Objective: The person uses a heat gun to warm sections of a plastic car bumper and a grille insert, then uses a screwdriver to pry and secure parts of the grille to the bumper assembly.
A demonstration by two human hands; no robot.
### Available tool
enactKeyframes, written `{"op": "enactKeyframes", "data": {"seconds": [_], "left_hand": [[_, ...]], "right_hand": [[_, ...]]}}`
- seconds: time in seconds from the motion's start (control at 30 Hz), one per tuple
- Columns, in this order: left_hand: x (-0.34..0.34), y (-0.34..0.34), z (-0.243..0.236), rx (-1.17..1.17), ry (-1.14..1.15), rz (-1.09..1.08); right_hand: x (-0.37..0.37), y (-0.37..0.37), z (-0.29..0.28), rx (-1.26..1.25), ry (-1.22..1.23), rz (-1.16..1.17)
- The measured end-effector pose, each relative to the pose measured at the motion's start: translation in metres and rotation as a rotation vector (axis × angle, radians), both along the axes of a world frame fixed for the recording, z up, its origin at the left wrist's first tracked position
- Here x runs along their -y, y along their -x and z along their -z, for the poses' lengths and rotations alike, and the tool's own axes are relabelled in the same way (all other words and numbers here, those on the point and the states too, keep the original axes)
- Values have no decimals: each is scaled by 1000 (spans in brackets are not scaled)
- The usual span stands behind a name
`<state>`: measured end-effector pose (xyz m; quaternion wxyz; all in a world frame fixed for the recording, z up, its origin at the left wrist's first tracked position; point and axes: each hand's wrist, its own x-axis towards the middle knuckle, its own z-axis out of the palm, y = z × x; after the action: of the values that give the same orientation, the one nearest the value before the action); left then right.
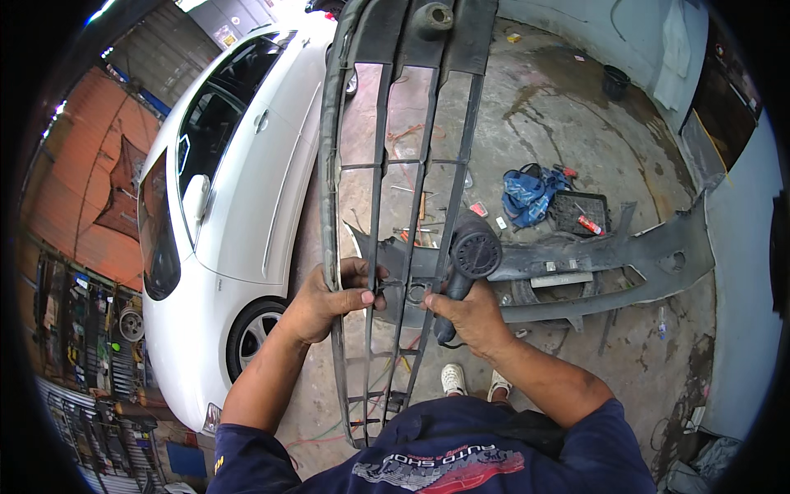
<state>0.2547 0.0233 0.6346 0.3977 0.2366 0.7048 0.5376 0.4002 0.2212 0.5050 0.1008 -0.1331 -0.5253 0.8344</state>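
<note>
Concrete garage floor spreads below. Nearest, the left hand clamps its fingers on a long black grille before the wearer, seemingly to steady it; the right hand closes its fingers around a heat-gun-like tool, nozzle hidden. Beyond lie a loose bumper and a white car; the grille's top is cut off

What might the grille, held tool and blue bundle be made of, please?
Grille: probably plastic, dull black, from its thin, moulded look. Held tool: likely plastic-cased, matt and dark, given its rounded, slotted shape. Blue bundle: apparently fabric, matt, as it crumples in folds.
</note>
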Motion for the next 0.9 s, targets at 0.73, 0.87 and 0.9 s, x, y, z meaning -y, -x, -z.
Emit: {"op": "enactKeyframes", "data": {"seconds": [0.73, 0.87, 0.9], "left_hand": [[34, -33, 9, -1146, 31, -177], [-6, -59, -15, -1774, 183, 3], [-9, -65, -3, -1692, 296, 72]], "right_hand": [[-2, -2, 14, 38, 55, 105], [3, 5, 20, 57, -23, 154], [6, 7, 18, 47, -7, 153]]}}
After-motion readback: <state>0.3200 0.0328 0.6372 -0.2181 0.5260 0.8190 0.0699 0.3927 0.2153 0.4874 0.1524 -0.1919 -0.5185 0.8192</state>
